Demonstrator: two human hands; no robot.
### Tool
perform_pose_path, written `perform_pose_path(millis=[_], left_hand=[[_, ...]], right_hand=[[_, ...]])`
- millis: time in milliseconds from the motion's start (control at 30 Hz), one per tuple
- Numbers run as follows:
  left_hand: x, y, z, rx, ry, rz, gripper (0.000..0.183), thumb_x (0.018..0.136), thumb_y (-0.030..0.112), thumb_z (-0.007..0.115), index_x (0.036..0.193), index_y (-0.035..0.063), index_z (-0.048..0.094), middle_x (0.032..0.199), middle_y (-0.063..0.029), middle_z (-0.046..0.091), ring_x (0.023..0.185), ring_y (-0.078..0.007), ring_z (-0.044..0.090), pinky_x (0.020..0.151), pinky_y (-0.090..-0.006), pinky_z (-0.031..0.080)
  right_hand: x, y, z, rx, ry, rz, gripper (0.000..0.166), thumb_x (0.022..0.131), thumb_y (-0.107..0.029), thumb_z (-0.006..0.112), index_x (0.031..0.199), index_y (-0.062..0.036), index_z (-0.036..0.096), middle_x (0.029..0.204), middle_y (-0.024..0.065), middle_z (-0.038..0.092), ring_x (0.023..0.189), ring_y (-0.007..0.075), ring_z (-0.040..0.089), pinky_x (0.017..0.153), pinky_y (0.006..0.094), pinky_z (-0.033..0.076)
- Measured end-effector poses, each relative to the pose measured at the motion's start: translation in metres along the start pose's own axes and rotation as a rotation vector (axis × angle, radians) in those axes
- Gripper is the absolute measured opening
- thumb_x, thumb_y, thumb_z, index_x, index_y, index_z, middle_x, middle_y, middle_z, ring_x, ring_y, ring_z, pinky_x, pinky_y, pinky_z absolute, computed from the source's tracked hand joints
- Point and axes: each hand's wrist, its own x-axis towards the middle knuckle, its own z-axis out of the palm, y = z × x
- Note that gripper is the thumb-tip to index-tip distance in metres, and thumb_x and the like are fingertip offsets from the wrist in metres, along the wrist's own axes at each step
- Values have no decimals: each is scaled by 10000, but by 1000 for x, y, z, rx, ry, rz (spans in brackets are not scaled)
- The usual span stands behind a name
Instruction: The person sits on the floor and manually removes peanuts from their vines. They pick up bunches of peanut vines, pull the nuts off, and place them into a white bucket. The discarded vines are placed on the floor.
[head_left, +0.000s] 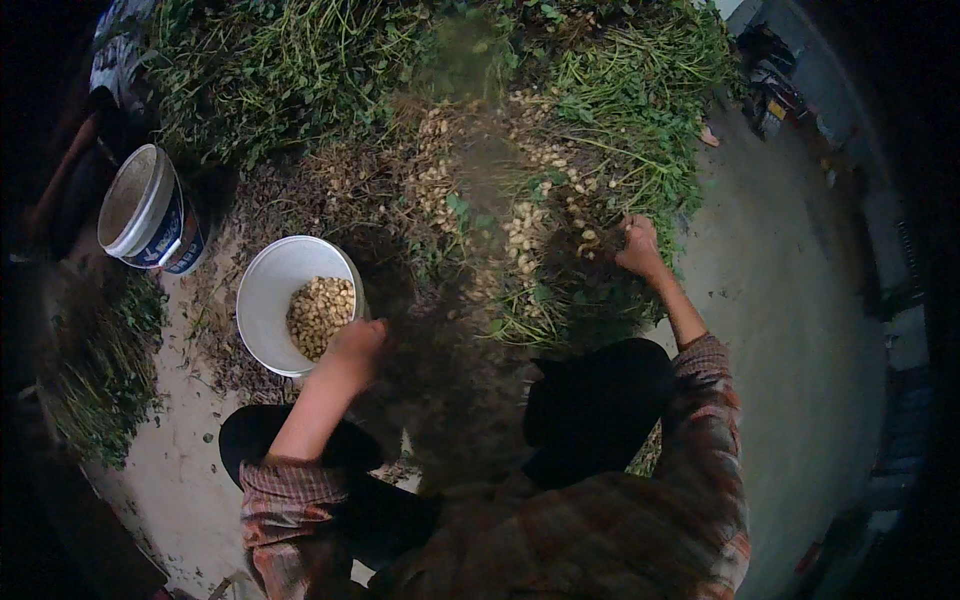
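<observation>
My left hand (354, 351) is over the right rim of a white plastic bucket (259, 304), its fingers curled and blurred. Whether it holds anything is hidden. Inside that bucket, peanut pods (321, 315) lie heaped towards the right side. My right hand (640, 246) reaches out to the right edge of the uprooted peanut plants (637, 97). Its fingers bend against the dark roots (581, 259), where pods hang; a grip on the stems cannot be made out. More pods, still attached to roots, (525, 225) lie between my two hands.
A second bucket (154, 210) with a printed label stands tilted at the left, near a person's arm (71, 154). Further plants (105, 375) lie at the lower left. Concrete floor (780, 300) runs along the right, with a parked motorbike (772, 90) beyond. My knees (600, 405) flank the soil-covered roots.
</observation>
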Motion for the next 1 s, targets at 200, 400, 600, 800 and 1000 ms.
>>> perform_pose_path(millis=[200, 400, 600, 800, 1000], left_hand=[[-7, 8, 8, 64, 99, 147, 120, 761, 41, 552, 873, 1, 553, 856, -200, 596, 860, -396, 571, 737, -456, 477], [17, 29, 8, -17, 56, 166, 190, 747, 31, 557, 933, -6, 544, 906, -215, 596, 881, -394, 575, 764, -457, 483], [29, 52, -4, -310, 328, 229, 340, 789, 110, 582, 1097, -10, 501, 977, -261, 572, 954, -422, 537, 793, -443, 465], [54, 53, 7, -834, 496, 506, 461, 802, 51, 579, 1243, 30, 445, 875, -140, 624, 757, -259, 606, 660, -376, 490], [21, 54, 3, -1130, 31, 258, 190, 814, 34, 585, 998, -2, 610, 737, -45, 608, 632, -84, 545, 528, -249, 440]], right_hand=[[-23, -13, -94, 314, 332, -246, 515, 666, 24, 602, 1165, -69, 517, 1285, 159, 472, 1225, 320, 409, 977, 397, 373], [-26, -3, -123, 340, 361, -157, 437, 762, -56, 633, 1174, -39, 489, 937, 148, 595, 851, 257, 576, 768, 379, 452], [-51, -129, -117, 242, 289, -416, 495, 621, -32, 656, 1092, -103, 522, 851, 198, 602, 806, 377, 584, 674, 420, 477], [-89, -201, -94, 78, 392, -833, 505, 569, -31, 690, 1039, -124, 531, 720, 124, 537, 701, 323, 568, 600, 406, 460], [-103, -213, -75, 117, 345, -842, 497, 525, -53, 694, 990, -130, 539, 724, 104, 539, 672, 305, 562, 577, 395, 449]])
